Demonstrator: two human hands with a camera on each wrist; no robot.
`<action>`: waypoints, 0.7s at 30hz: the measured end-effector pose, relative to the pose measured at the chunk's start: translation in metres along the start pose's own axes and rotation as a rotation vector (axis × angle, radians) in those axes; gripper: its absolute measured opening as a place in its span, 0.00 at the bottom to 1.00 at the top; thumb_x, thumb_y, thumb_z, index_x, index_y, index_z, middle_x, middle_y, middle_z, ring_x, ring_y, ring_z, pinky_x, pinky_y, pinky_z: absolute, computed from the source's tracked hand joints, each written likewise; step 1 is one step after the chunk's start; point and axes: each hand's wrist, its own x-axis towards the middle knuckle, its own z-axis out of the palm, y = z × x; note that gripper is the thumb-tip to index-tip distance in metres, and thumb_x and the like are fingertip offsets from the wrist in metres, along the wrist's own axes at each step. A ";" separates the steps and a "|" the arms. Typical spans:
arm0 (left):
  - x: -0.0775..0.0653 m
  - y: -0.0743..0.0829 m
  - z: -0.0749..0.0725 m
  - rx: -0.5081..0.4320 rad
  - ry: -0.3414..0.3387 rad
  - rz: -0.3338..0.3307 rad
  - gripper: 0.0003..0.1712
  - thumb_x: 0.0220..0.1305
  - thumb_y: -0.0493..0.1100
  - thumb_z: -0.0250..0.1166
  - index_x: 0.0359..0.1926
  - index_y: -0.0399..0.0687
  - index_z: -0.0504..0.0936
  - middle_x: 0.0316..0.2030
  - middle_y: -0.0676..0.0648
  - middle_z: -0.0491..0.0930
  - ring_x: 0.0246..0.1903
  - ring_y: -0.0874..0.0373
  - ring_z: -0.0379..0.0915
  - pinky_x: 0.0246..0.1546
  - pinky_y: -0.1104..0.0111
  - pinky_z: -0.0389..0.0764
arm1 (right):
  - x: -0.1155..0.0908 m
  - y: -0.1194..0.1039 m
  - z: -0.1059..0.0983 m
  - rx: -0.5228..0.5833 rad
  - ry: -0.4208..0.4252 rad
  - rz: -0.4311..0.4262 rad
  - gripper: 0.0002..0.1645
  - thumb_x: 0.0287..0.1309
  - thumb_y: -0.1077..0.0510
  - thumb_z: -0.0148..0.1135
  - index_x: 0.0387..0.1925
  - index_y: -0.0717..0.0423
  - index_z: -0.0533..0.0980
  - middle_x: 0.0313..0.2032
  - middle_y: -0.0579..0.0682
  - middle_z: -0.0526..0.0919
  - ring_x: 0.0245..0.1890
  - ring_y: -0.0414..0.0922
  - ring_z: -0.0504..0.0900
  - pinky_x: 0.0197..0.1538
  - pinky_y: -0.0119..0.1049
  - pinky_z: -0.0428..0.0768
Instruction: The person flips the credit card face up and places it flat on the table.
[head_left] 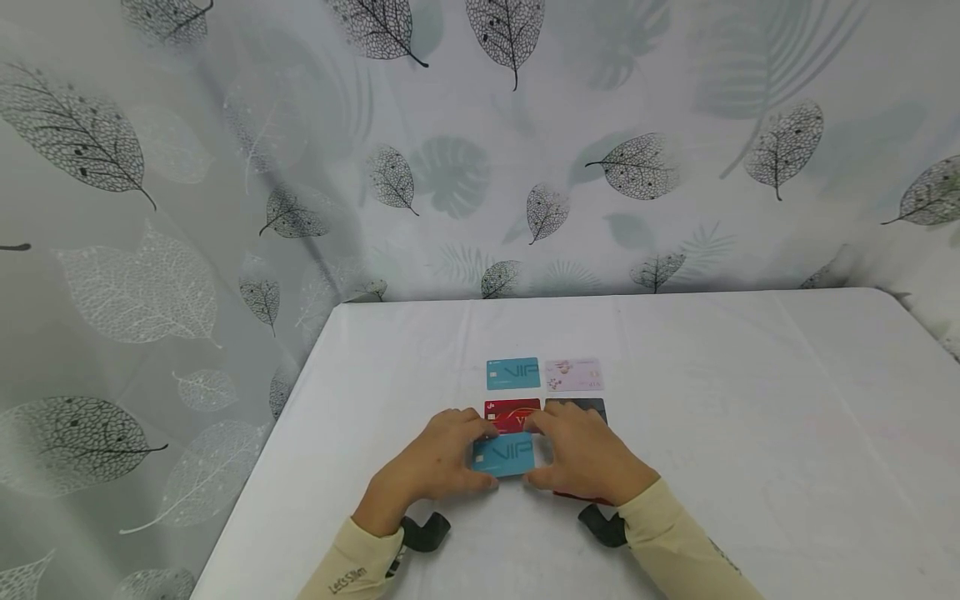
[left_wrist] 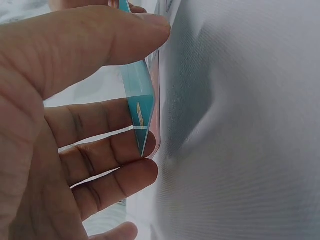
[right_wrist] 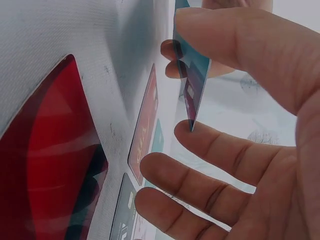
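A blue bank card marked VIP (head_left: pixel 504 455) is held tilted up off the white tabletop, between both hands. On its left side, the left hand (head_left: pixel 438 458) pinches it, thumb on the near edge and fingers at the far one. From the right, the right hand (head_left: pixel 581 450) grips the same card; in the right wrist view its thumb lies over the card, with a fingertip at the corner. Just behind the held card lies a red card (head_left: pixel 513 410), partly covered by fingertips. A dark grey card (head_left: pixel 594 405) shows beyond the right hand.
Farther back, a second blue VIP card (head_left: pixel 513 373) and a pale pink card (head_left: pixel 573 375) lie side by side. Another red card (right_wrist: pixel 55 165) lies under the right wrist. The white table (head_left: pixel 750 417) meets a leaf-patterned curtain (head_left: pixel 450 167) at its back and left.
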 end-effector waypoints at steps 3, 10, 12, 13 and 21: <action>0.000 0.000 0.001 0.006 0.003 0.000 0.34 0.54 0.58 0.79 0.61 0.55 0.83 0.48 0.58 0.80 0.50 0.61 0.71 0.57 0.60 0.78 | 0.000 0.000 0.000 -0.014 0.000 0.001 0.32 0.43 0.41 0.82 0.51 0.48 0.84 0.42 0.44 0.81 0.44 0.45 0.77 0.54 0.55 0.79; 0.000 0.000 0.001 0.010 0.003 0.001 0.34 0.53 0.58 0.80 0.59 0.55 0.83 0.47 0.58 0.80 0.49 0.62 0.71 0.57 0.61 0.78 | 0.001 0.001 0.003 -0.043 -0.024 0.019 0.33 0.42 0.40 0.82 0.51 0.46 0.85 0.44 0.45 0.82 0.45 0.46 0.77 0.54 0.55 0.79; 0.000 0.001 0.001 0.008 0.002 -0.002 0.33 0.53 0.58 0.80 0.59 0.55 0.83 0.47 0.58 0.79 0.49 0.62 0.70 0.56 0.61 0.78 | 0.001 0.001 0.003 -0.047 -0.030 0.024 0.33 0.42 0.40 0.82 0.51 0.46 0.85 0.45 0.46 0.82 0.45 0.47 0.77 0.54 0.55 0.79; -0.001 0.001 0.001 0.006 0.001 -0.004 0.33 0.53 0.58 0.80 0.59 0.56 0.83 0.47 0.58 0.79 0.49 0.62 0.70 0.56 0.61 0.78 | 0.001 0.001 0.003 -0.048 -0.032 0.024 0.33 0.41 0.40 0.82 0.51 0.46 0.85 0.45 0.46 0.82 0.45 0.47 0.77 0.53 0.55 0.79; 0.000 0.002 0.002 0.025 0.006 -0.008 0.34 0.52 0.59 0.81 0.59 0.55 0.84 0.46 0.58 0.78 0.47 0.62 0.70 0.56 0.62 0.77 | 0.000 0.000 0.004 -0.064 -0.043 0.025 0.33 0.40 0.41 0.83 0.50 0.47 0.86 0.47 0.47 0.82 0.47 0.47 0.77 0.53 0.55 0.78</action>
